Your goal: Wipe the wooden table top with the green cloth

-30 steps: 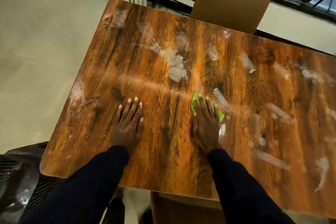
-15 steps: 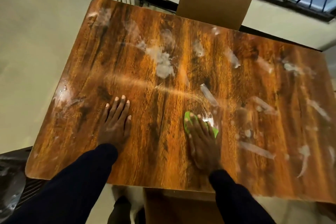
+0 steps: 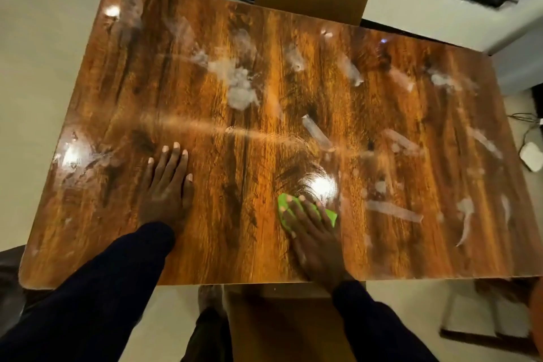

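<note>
I see right hand (image 3: 316, 239) flat, fingers straight, pressing green cloth (image 3: 331, 215) on table top (image 3: 205, 244) near front edge; left hand (image 3: 167, 188) flat, bracing, holding nothing. I judge little wiped yet: white smears (image 3: 239, 85) across far and right side remain

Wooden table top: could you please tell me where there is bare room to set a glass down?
The cleanest patch lies between the left hand and the right hand pressing the green cloth, running to the near edge of the table top. The far middle and whole right half are crowded with white smears.
</note>
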